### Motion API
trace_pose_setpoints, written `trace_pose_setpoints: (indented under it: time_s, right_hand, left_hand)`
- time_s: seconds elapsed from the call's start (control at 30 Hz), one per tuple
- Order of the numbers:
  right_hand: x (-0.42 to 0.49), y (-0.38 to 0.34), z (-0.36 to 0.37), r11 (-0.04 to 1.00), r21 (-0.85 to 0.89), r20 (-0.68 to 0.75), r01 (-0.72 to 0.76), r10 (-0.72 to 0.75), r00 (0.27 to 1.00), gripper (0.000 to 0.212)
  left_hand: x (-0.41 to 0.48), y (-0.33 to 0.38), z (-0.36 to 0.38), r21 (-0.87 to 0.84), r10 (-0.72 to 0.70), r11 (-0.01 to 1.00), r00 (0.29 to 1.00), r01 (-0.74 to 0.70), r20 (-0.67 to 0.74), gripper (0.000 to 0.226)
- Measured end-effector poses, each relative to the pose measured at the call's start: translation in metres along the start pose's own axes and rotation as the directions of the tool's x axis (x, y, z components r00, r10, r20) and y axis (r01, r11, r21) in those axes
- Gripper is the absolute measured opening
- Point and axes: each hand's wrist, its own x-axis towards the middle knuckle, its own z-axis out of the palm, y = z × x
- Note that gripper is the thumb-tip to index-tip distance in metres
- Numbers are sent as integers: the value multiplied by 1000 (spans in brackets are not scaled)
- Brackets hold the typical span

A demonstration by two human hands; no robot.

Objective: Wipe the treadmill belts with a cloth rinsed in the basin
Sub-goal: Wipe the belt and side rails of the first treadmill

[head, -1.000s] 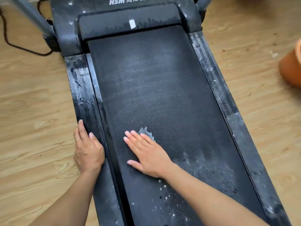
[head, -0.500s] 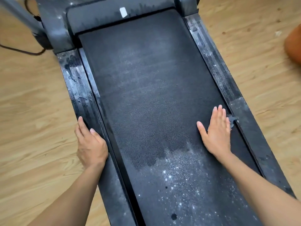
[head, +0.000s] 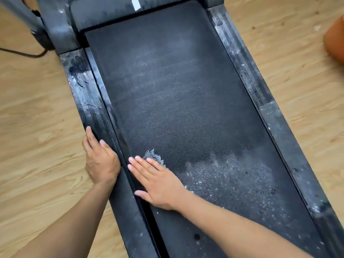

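Fingers (head: 146,167) flat — right hand (head: 160,185) presses cloth (head: 153,155).

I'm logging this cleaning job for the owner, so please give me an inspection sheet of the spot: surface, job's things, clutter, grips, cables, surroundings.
Surface: belt dark over the far part; white specks over the near right part.
Job's things: grey cloth on the belt near its left edge, mostly hidden under fingers.
Clutter: nothing seen loose; left rail and right rail streaked with grime.
Grips: right hand flat, pressing the cloth; left hand resting open on the left rail.
Cables: black cable on the floor beside the treadmill's far left corner.
Surroundings: wood floor; orange container at the right edge, mostly cut off.
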Motion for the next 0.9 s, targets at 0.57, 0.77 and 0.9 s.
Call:
trace_pose_setpoints:
  time_s: [0.57,0.77,0.9]
  right_hand:
    - [-113,184,-34,352,307,-53,-884,934,353,96]
    - [-28,56,-18,707,159,-48,-690,703,709,92]
    - [15,-1,-7,858,143,-47,-493,503,863,85]
  left_hand:
    - [2,-5,6,67,6,998,999,-4,-36,56]
    - [3,-6,8,98,-4,995,999,7,-34,58]
    - [4,-5,7,88,-6,996,1000,9,-29,59]
